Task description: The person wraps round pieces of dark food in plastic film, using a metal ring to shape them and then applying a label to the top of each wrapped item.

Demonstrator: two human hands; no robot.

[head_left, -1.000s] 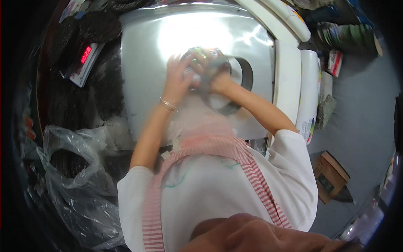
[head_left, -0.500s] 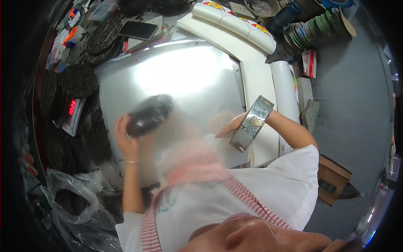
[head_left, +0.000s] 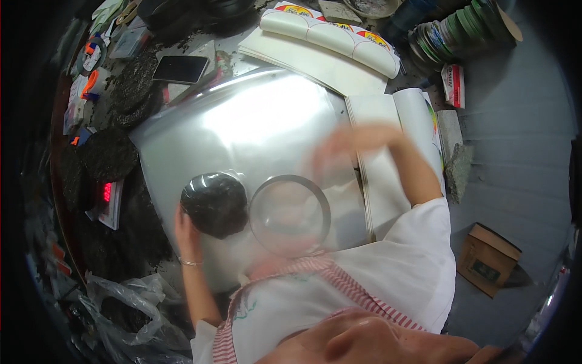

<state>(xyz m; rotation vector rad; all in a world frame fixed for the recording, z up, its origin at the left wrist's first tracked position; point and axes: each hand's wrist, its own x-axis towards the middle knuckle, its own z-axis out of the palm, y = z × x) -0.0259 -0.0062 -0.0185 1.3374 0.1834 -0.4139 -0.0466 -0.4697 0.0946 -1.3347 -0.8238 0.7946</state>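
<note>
My left hand (head_left: 188, 235) is at the left rim of a round, black, pressed cake (head_left: 216, 205) with a glossy clear wrapping. Its fingers grip that rim; the thumb is partly hidden. Just right of the cake, a metal ring (head_left: 325, 209) lies flat on the shiny translucent plastic sheet (head_left: 267, 145), the sheet showing through its middle. Up and right of the ring is my right hand (head_left: 339, 145), over the sheet's right side. It is smeared by motion, its fingers cannot be made out, and nothing shows in it.
A scale (head_left: 110, 206) with a lit red display stands at left, beside dark cakes (head_left: 109, 155). A phone (head_left: 180, 69) lies at back left. Rolled label sheets (head_left: 327, 39) and white paper (head_left: 379, 158) border the sheet. A clear plastic bag (head_left: 136, 312) sits at lower left.
My right hand has let go of the metal ring, which now lies on the sheet, and has moved up. The black cake has turned from tilted to face-up and come lower with my left hand.
</note>
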